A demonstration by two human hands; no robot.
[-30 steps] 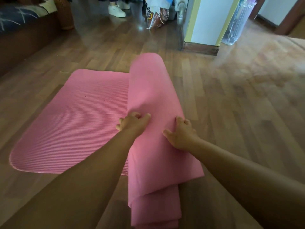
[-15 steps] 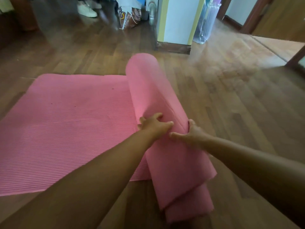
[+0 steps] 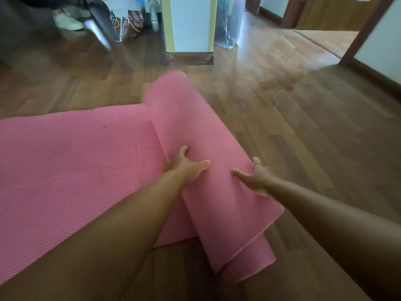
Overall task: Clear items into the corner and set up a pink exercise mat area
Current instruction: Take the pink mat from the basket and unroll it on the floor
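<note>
Bare floor (image 3: 303, 148) right of mat roll (image 3: 191, 118); pillar (image 3: 188, 25) beyond far end.

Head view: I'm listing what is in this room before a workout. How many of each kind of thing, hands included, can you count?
Pink exercise mat: 1, partly rolled
Hands resting on the roll: 2, left hand and right hand
Printed bag: 1
White shoe: 1, blurred
Total: 5

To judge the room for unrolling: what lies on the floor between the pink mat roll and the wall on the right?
Only bare wooden floor lies between the mat roll and the right wall; the head view shows this.
</note>
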